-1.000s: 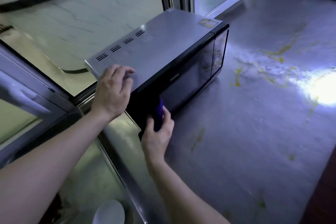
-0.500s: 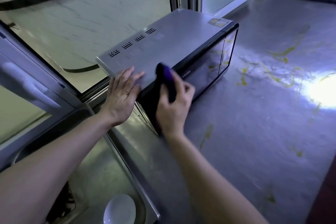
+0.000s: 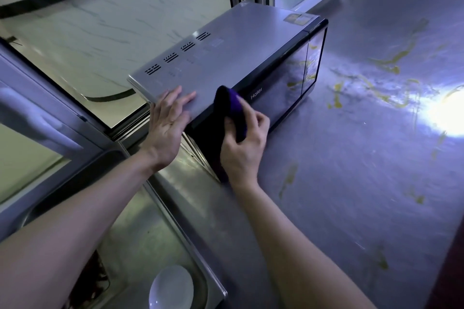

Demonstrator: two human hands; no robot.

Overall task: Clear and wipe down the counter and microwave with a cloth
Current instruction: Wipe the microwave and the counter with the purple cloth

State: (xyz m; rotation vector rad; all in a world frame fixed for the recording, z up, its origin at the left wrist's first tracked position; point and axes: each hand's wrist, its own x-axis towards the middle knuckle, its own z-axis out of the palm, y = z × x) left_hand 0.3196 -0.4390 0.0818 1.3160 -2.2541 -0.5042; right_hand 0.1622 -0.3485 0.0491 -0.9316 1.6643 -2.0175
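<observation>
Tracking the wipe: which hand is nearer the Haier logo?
Right. The right hand, holding the cloth, is beside the logo; the left hand rests on the microwave top, farther left.

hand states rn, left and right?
Left hand: open, fingers flat on the microwave top near its corner.
Right hand: closed on the purple cloth, pressing it against the microwave's front upper edge.

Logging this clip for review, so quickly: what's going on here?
A person is wiping a microwave that stands on a steel counter. The left hand lies flat on its top near the front left corner, apparently steadying it. The right hand grips a purple cloth against the upper edge of the door. Yellow smears on the counter are not yet wiped. A white bowl sits in the sink.
</observation>
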